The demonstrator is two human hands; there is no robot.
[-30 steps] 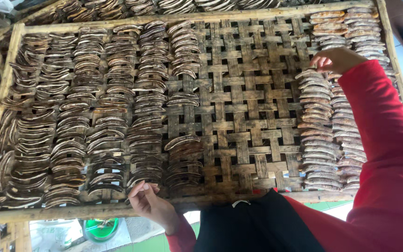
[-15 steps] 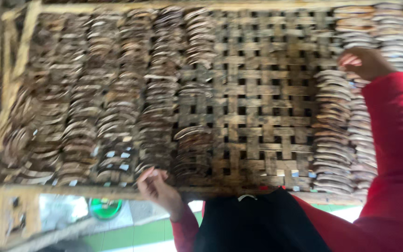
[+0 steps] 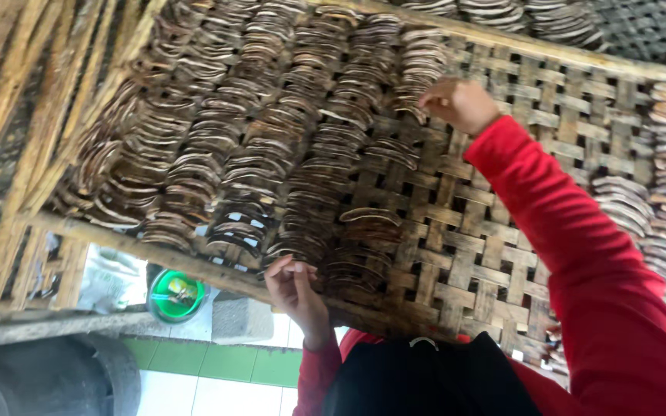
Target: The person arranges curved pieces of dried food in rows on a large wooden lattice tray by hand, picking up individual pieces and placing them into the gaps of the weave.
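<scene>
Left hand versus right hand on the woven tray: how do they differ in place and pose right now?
The left hand sits at the near edge of the woven tray, arm bent close to the body; the right hand is stretched to the far side. The left hand's fingers touch the lowest curved slices of a row; the right hand's curl at a row's top end. Both wear red sleeves.

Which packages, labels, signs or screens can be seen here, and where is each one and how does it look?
No labels, signs or screens can be seen.
Pale bag: below the woven tray, lower left; crumpled, whitish, possibly a package.
Green tub: right of the bag, under the tray edge; round, bright green, something small and yellowish inside.
Left hand is at the tray's near edge; right hand touches the curved brown slices.
</scene>
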